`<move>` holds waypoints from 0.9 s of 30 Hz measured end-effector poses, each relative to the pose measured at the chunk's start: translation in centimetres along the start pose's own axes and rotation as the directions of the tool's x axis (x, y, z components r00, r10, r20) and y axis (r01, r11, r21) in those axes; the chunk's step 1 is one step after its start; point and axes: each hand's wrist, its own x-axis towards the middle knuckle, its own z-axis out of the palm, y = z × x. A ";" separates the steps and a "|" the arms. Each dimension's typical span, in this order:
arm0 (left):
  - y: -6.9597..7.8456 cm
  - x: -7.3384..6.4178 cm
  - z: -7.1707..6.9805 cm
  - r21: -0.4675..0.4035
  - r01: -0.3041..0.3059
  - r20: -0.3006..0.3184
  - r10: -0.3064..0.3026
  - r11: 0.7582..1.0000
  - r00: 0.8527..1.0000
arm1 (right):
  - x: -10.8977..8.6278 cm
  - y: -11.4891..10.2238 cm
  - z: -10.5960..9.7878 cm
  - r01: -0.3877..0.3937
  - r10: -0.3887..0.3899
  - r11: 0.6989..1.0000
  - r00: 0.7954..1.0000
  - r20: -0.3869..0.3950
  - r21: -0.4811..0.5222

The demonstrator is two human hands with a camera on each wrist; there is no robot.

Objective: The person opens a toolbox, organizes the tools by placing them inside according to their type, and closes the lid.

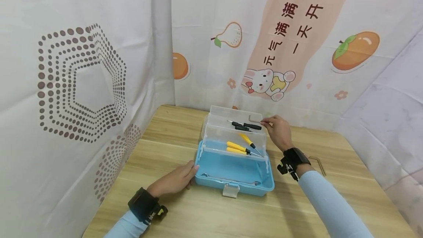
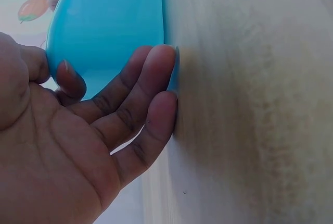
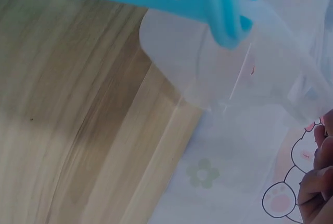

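A light-blue toolbox (image 1: 251, 188) stands open on the table, its clear tiered trays (image 1: 211, 135) raised at the back. My left hand (image 1: 175, 180) grips its front left corner, with the thumb by the rim and other fingers against the outer wall (image 2: 114, 21). Over the upper tray, my right hand (image 1: 279, 134) pinches a small L-shaped hex key (image 1: 253, 120) by one end. Dark-handled screwdrivers (image 1: 252, 126) lie in that tray. Yellow-handled screwdrivers (image 1: 238, 146) are in the lower one. A wrench (image 1: 231, 179) rests along the box bottom.
Another, brass-coloured hex key (image 1: 320, 164) lies on the wooden table (image 1: 211, 216) to the right of the box, near my right forearm. A clear latch (image 1: 231, 190) hangs at the box's front. Printed curtains (image 1: 205, 6) stand behind and at the sides.
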 end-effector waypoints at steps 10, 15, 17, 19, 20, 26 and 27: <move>0.0 -0.2 0.1 -0.008 0.009 0.004 -0.009 1.000 1.000 | 0.2 -0.3 0.7 -0.062 0.061 0.998 0.997 0.048 0.015; 0.3 -0.3 0.0 -0.007 0.015 -0.001 -0.015 1.000 1.000 | 0.5 -0.4 0.9 -0.058 0.057 0.998 0.997 0.051 0.014; 0.5 -0.3 0.0 -0.005 0.017 -0.005 -0.017 1.000 1.000 | 0.6 -0.6 0.9 -0.064 0.063 0.998 0.996 0.061 0.016; 0.6 -0.3 0.0 -0.002 0.018 -0.008 -0.018 1.000 1.000 | 0.6 -0.6 0.8 -0.065 0.064 0.998 0.995 0.073 0.012; 0.6 -0.3 0.1 0.000 0.020 -0.009 -0.020 1.000 1.000 | 0.6 -0.7 0.8 -0.062 0.061 0.998 0.995 0.081 0.014; 0.7 -0.4 0.0 0.011 0.024 -0.009 -0.024 1.000 1.000 | 0.1 -0.6 0.4 -0.065 0.057 0.996 0.991 0.122 0.058; 0.7 -0.4 0.0 0.017 0.026 -0.012 -0.026 1.000 1.000 | -0.1 -0.4 0.2 -0.081 0.073 0.995 0.990 0.118 0.065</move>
